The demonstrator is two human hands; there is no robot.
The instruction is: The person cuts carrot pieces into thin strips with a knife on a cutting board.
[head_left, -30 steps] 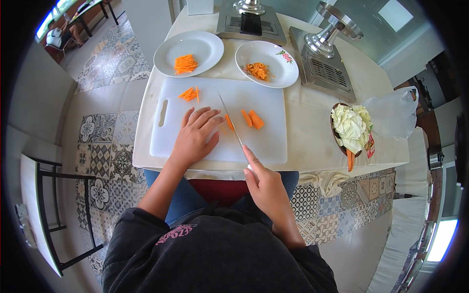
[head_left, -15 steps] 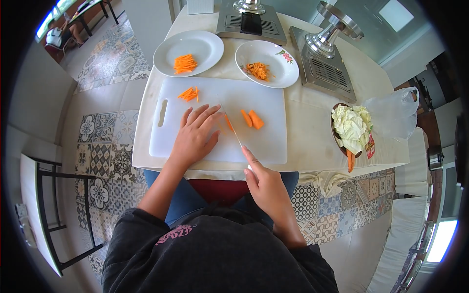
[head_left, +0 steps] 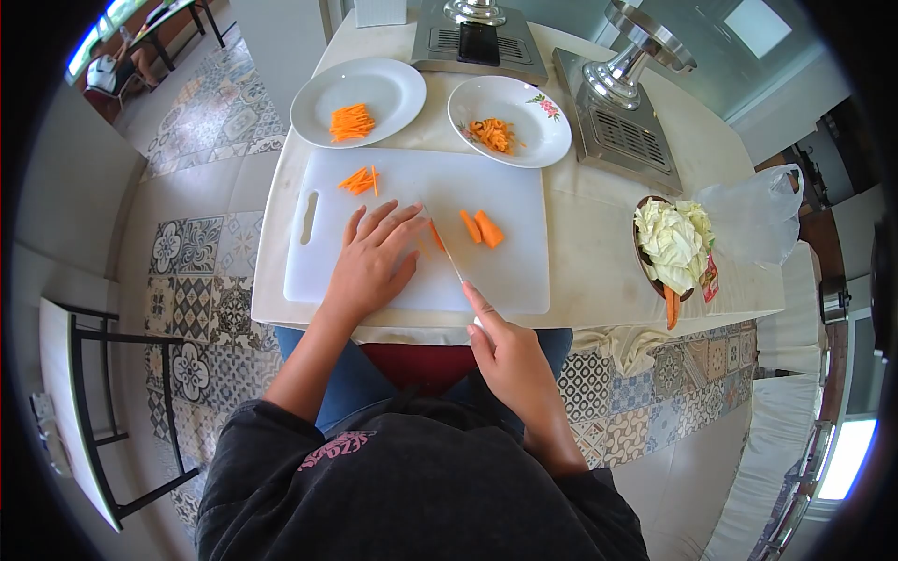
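Note:
My right hand (head_left: 508,344) grips a knife (head_left: 451,257) by its white handle, the index finger stretched along the top. The blade rests on the white cutting board (head_left: 323,271), pointing away from me, close against a thin carrot piece (head_left: 437,236). Just left of the blade, my left hand (head_left: 376,262) lies palm down on the board with its fingers apart; what is under its fingertips is hidden. Two larger carrot pieces (head_left: 487,229) lie to the right of the knife. A small pile of carrot sticks (head_left: 358,181) sits near the board's far left corner.
Beyond the board stand a plate with carrot strips (head_left: 309,103) and a flowered plate with carrot shreds (head_left: 558,140). Metal stands (head_left: 625,131) and a phone (head_left: 479,43) are farther back. At right are a bowl of cabbage (head_left: 675,245) and a plastic bag (head_left: 753,220).
Almost nothing differs. Both hands, the knife and the carrot pieces keep their places on the board, and the view has shifted very slightly.

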